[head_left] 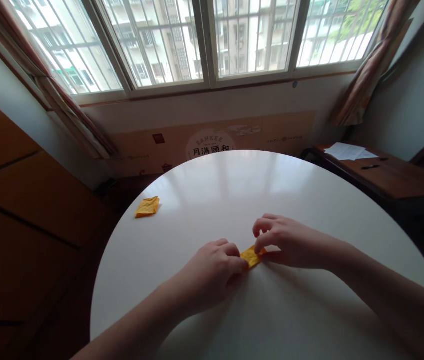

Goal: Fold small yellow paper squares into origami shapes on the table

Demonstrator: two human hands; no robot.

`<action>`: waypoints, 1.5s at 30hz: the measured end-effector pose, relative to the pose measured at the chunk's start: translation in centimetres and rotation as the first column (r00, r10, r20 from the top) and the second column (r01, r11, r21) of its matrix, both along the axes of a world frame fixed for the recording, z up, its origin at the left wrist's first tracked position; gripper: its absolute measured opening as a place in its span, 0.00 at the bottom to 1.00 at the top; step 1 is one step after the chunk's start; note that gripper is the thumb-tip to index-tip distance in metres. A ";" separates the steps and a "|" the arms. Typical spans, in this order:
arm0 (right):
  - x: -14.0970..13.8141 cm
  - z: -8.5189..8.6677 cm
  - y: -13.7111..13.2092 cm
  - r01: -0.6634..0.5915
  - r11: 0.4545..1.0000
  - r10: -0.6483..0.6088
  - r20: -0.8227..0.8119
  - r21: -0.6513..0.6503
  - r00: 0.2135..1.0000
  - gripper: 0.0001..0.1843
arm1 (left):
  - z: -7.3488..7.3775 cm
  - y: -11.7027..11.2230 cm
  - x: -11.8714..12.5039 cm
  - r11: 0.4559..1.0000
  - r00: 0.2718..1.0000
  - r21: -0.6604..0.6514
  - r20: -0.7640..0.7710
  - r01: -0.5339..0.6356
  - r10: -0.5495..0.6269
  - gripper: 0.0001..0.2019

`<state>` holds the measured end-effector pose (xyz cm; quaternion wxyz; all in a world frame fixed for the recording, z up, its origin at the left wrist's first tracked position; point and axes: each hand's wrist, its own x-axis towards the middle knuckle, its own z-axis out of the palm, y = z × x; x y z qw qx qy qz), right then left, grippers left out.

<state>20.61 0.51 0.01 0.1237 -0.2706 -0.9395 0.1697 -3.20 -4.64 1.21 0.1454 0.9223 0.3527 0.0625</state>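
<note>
The left hand (216, 266) pinches one end of a yellow packet (250, 257) on the white counter (196, 210) — the right hand (289, 242) touches the other end, though whether its grip is closed cannot be told.

Beyond the fingers (230, 249), the white surface (242, 190) gives open passage; ahead and well to their left, a yellow packet (146, 206) obstructs.

A glossy white table (212, 200) with a curved edge fills the lower centre; a crinkled yellow square packet (146, 206) lies centre-left, a folded yellow rectangular piece (250, 257) just below centre.
</note>
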 end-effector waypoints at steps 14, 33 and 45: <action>-0.5 -0.9 0.2 -0.065 0.998 0.067 -0.104 0.024 0.992 0.11 | -0.2 1.2 -0.8 1.000 0.998 0.017 0.058 -0.027 0.026 0.18; -0.6 -0.2 -0.5 -0.083 0.996 0.084 -0.076 0.022 0.994 0.08 | -0.2 1.1 -0.6 1.000 0.993 0.009 0.117 0.028 -0.029 0.11; -0.9 -0.6 -0.2 -0.091 0.995 0.096 -0.105 0.049 0.990 0.07 | -0.3 1.0 -0.8 1.000 0.996 0.026 0.089 -0.012 0.009 0.10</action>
